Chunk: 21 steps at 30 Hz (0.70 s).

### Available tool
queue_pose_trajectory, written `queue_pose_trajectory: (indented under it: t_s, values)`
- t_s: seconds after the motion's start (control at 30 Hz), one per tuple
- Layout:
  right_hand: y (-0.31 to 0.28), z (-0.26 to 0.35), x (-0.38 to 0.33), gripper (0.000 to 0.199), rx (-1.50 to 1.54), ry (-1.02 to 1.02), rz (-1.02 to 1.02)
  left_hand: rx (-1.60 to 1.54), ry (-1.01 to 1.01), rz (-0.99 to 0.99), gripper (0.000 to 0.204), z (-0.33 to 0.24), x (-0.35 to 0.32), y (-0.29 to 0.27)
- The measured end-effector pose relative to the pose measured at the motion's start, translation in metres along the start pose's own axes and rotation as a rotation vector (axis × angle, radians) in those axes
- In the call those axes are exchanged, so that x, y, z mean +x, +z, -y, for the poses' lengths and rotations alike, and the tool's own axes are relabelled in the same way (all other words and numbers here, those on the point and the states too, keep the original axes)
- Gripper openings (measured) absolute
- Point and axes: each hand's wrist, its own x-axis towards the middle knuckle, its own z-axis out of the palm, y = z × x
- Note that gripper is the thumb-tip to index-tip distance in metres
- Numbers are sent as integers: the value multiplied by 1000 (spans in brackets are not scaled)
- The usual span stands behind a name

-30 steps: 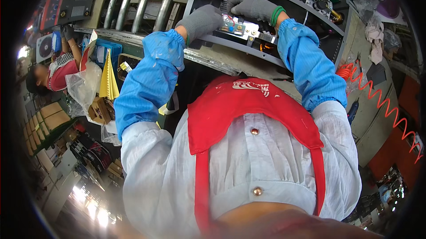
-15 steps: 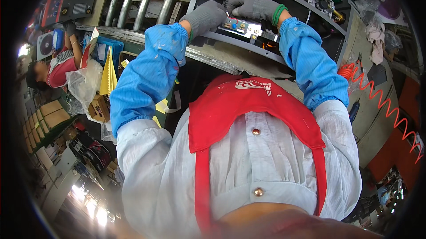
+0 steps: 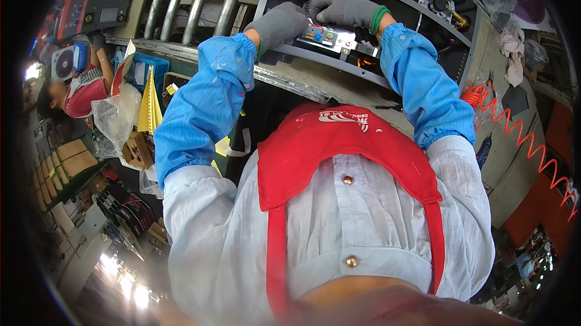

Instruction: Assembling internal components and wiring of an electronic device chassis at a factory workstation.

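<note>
Both my hands wear grey knit gloves and meet over a grey metal chassis (image 3: 357,72). My left hand (image 3: 278,25) reaches in from the left, its fingers curled and closed. Beside it my right hand (image 3: 346,10) has its thumb and fingers drawn together, the tips close to the left fingertips. Whatever they grip is too small and covered to make out. Right below the fingertips lies a small blue-grey circuit board (image 3: 319,36) with a thin red wire. Next to the board sits a shiny metal block (image 3: 346,40) with bolts.
Steel rollers (image 3: 200,2) lie to the left of the chassis. A metal valve assembly with a brass fitting (image 3: 461,22) sits at its right end. On the right bench runs a red coiled hose (image 3: 514,121). Another person (image 3: 82,99) works at far left, near a black-and-red machine (image 3: 100,8).
Both hands stay in nearly the same place over the circuit board, fingers still closed. The view has shifted very slightly.
</note>
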Motion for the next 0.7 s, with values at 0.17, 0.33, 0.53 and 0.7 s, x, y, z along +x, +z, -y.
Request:
queue_pose_trajectory:
  t_s: [0.17, 0.33, 0.53, 0.7]
  values:
    - [0, 1, 0, 26, 2, 12, -13, 33, -39, -4, 22, -13, -7, -5]
    - [1, 1, 0, 25, 16, 47, -12, -147, -245, -124, 25, -36, -20, -6]
    - [1, 3, -1, 26, 1, 72, -8, -326, -164, -180, 25, -22, -13, 0]
    - [1, 2, 1, 28, -24, 74, -16, -285, -209, -126, 20, -30, -11, -5]
